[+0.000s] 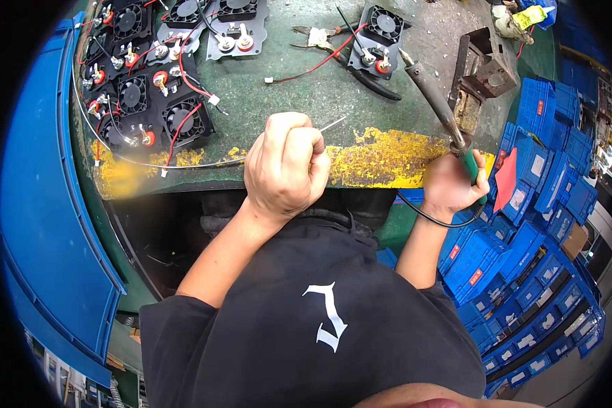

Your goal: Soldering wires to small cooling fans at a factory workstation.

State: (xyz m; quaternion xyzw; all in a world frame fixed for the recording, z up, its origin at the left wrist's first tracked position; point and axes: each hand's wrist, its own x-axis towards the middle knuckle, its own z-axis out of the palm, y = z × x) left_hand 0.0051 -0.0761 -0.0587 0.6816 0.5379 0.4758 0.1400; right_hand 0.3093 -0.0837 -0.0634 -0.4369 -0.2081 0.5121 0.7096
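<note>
The left hand point(285, 166) is clenched into a fist above the near edge of the green workbench point(279, 102), pinching a thin strand of solder wire point(333, 124) whose free end pokes out to the right of the knuckles and lies over the bench top. The right hand point(449, 183) is closed around the green handle of a soldering iron point(436, 102), just off the right end of the bench's worn yellow edge strip point(381, 160); the iron's dark barrel slants up and leftward over the bench, its tip ending near a single fan board point(381, 37) that sits toward the bench's far side with red and black leads trailing from it. A black cord point(428, 216) loops from under the right hand below the bench edge. Beside that board, farther left on the bench, lies a pair of pliers point(316, 37). At the bench's left part, a cluster of black fan boards point(149, 102) with red-capped terminals and tangled wires is spread out, well apart from both hands. At the bench's right end stands a rusty metal iron holder point(483, 71). Right of the bench, stacked blue crates point(523, 251) fill the floor; left of it curves a large blue bin point(41, 204).
</note>
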